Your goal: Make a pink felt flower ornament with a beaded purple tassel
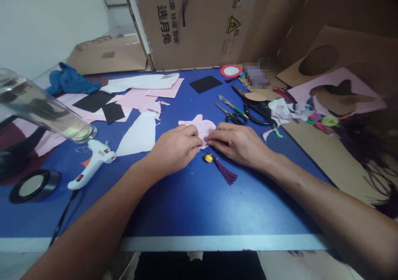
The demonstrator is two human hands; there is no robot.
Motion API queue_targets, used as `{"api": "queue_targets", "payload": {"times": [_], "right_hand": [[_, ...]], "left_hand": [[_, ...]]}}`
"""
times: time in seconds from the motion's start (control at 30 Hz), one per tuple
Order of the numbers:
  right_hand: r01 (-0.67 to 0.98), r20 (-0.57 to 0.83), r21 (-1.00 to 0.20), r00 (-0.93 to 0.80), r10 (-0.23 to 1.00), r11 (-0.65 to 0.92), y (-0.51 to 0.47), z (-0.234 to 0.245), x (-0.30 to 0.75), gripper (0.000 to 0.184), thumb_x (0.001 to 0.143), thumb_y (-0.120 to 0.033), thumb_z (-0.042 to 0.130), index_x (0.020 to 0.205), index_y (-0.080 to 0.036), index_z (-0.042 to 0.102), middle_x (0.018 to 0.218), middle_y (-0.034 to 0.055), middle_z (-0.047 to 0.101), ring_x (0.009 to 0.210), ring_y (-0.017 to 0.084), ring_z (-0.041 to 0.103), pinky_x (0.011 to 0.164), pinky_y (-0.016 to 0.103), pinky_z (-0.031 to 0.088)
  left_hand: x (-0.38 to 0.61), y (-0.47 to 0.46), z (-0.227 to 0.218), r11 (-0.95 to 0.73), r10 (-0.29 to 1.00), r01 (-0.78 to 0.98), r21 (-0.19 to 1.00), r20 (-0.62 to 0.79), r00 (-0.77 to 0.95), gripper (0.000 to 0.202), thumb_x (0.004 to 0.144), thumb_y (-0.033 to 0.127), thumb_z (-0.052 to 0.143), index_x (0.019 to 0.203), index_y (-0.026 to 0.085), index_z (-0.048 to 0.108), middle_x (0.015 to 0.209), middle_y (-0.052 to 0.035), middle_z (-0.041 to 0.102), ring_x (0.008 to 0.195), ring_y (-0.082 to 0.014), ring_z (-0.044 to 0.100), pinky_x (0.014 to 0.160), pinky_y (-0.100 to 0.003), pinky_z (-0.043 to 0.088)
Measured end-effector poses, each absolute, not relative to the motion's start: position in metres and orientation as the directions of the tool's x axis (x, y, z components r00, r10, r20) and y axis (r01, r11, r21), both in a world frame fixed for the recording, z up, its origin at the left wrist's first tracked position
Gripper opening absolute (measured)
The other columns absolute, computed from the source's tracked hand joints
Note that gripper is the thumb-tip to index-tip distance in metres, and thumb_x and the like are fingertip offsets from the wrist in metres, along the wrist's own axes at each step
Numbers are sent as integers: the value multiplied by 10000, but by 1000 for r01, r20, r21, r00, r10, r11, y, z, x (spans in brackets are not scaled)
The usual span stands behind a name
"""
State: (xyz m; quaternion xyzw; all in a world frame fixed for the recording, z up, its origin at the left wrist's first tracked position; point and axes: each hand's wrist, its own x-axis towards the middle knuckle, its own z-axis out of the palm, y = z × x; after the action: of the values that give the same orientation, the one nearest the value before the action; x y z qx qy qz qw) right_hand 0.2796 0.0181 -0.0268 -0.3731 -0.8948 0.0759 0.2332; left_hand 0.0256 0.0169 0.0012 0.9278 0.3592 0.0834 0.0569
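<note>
A small pink fabric piece (201, 124) with rounded lobes lies on the blue tabletop, between my two hands. My left hand (178, 146) pinches its lower left edge, fingers curled and pressed together. At the lower right edge, my right hand (238, 143) grips the same piece between thumb and fingers. Below the fabric hang dark cords with a yellow bell (208, 158) and a purple tassel (226, 170), both resting on the table. My fingertips partly hide the fabric's lower edge, where the cords meet it.
A white glue gun (93, 164) and a roll of tape (35, 186) lie at left, near a tilted clear bottle (46, 108). Scissors (231, 113) and a green-handled tool (232, 106) lie at right. Pink cloth (137, 100) and black squares (205, 84) lie behind.
</note>
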Motion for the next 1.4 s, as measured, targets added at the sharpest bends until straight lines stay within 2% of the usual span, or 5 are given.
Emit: {"api": "queue_targets", "payload": {"times": [0.4,0.63,0.87,1.03,1.4], "right_hand": [[646,339,-385,-565,752,659,19,-27,275,181,1083,-239,648,1080,-206,826,1021,63,784,863,199,696,707,310,413],[621,356,-406,-568,742,670,17,-24,279,210,1079,-211,624,1152,-199,821,1033,65,778,888,202,707,750,309,447],[614,356,-460,-534,767,641,12,-16,281,175,1051,-201,630,1093,-209,800,1003,61,785,809,189,677,740,312,453],[613,319,-472,-552,770,634,12,-18,281,202,1014,-152,649,1134,-218,798,1009,55,781,811,186,674,718,304,444],[605,321,-487,-546,774,630,15,-23,278,165,1045,-189,672,1105,-226,821,1009,46,784,860,187,694,746,303,452]], "left_hand": [[28,19,-6,-705,708,664,249,209,674,246,1053,211,612,1074,232,856,1110,-78,761,1076,-268,704,959,-427,565],[28,18,-5,-700,713,664,262,201,672,251,1040,188,605,1072,227,851,1118,-73,757,1108,-270,707,993,-424,560],[28,17,-4,-685,727,667,294,211,654,294,1042,180,556,1035,229,845,1094,-75,750,1079,-261,705,1003,-430,562],[27,18,-7,-688,723,645,332,240,648,288,1030,162,558,1022,234,837,1079,-64,750,1051,-240,702,994,-410,558],[28,20,-7,-683,726,641,350,231,647,312,1042,153,528,962,199,826,1063,-83,758,1024,-245,705,981,-424,556]]}}
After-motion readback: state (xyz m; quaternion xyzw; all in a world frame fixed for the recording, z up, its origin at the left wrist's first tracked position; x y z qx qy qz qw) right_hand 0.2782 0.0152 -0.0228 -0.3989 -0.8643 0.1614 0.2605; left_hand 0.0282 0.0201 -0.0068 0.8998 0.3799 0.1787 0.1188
